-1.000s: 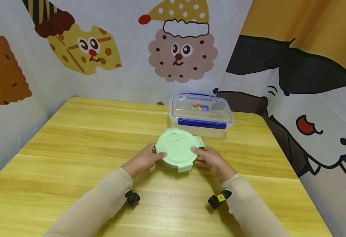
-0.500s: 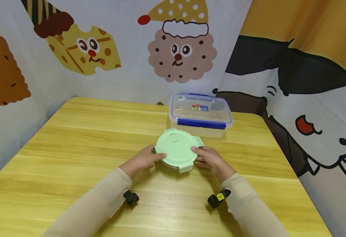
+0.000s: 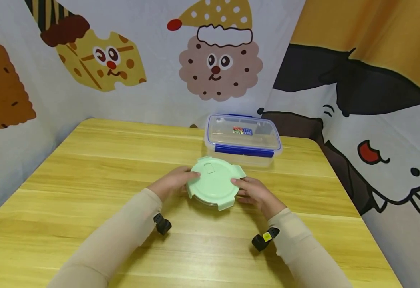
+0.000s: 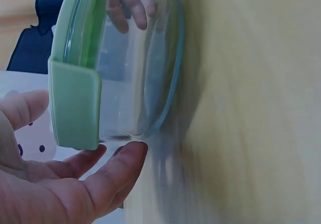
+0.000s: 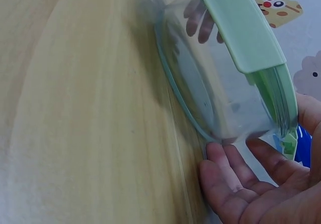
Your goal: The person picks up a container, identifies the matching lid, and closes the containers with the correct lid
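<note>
A round glass food container with a pale green lid (image 3: 215,182) stands at the middle of the table, between both hands. My left hand (image 3: 174,182) holds its left side, thumb over the lid's rim and fingertips at the glass wall. A green side latch (image 4: 75,103) hangs down beside those fingers in the left wrist view. On the opposite side, my right hand (image 3: 258,194) grips the container with its thumb on the lid's edge and its fingers against the glass (image 5: 220,93). The clear wall shows no food inside.
Just behind the round container lies a clear rectangular food box (image 3: 243,138) with blue clips and a lid. The wooden table (image 3: 87,172) reaches back to cartoon-printed cloth (image 3: 152,104) at the rear and sides.
My left hand has slid away from me along the rim, uncovering the front-left latch. The right hand stays where it was. The container has turned or shifted very little.
</note>
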